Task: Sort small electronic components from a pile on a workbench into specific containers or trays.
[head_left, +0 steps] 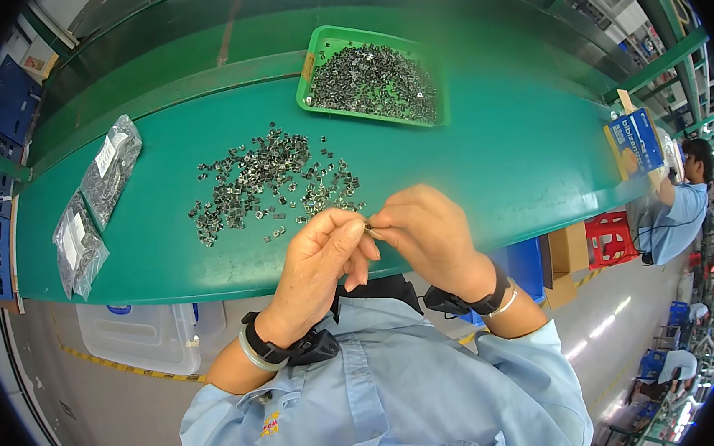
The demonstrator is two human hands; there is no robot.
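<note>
The green surface point(536, 158) spans the middle of the frame. At upper centre, a green tray point(374, 118) holds many small metal parts point(370, 71); whether these are finished, I cannot tell. Left of centre, a loose pile point(263, 176) suggests plenty is left. Two filled bags point(79, 245) lie at far left. At centre, the left hand point(318, 255) and right hand point(431, 232) together pinch one tiny piece point(369, 226), mostly hidden.

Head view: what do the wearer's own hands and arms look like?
Left hand: ungloved; black wrist strap with a dark boxy module, pale bangle. Right hand: ungloved; similar black strap and module, thinner light bangle. Light-blue sleeves leave both forearms bare.
</note>
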